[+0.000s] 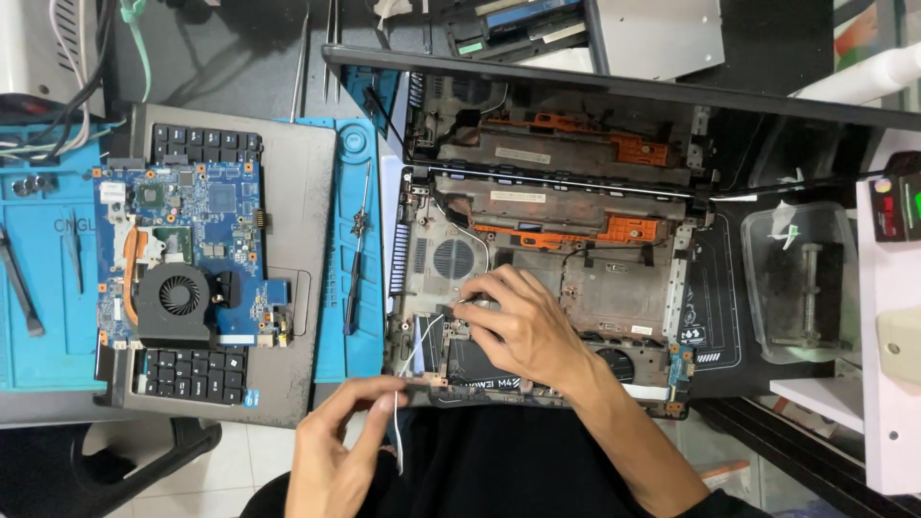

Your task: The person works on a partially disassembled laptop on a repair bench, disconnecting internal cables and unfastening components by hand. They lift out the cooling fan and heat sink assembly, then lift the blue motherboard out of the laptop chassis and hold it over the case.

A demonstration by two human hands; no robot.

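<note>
While the opened laptop base [537, 278] lies with its insides bare on the desk [240, 58], the person's right hand [523, 326] reaches into its lower left part, the fingers [480, 297] bent and pressed down near a round vent grille [454, 258]; whether they pinch anything there I cannot tell. The left hand [336, 451] sits at the near edge of the base, thumb and forefinger closed narrowly on a thin white cable [397, 436], which hangs down over the person's dark lap and runs up into the chassis. Well to the left, on a blue work mat [48, 288], a blue circuit board [192, 249] with a black fan [177, 297] rests on top of a grey keyboard cover [297, 192]. A slim screwdriver [357, 254] lies between that cover and the base. A clear plastic box [801, 278] stands to the right.
</note>
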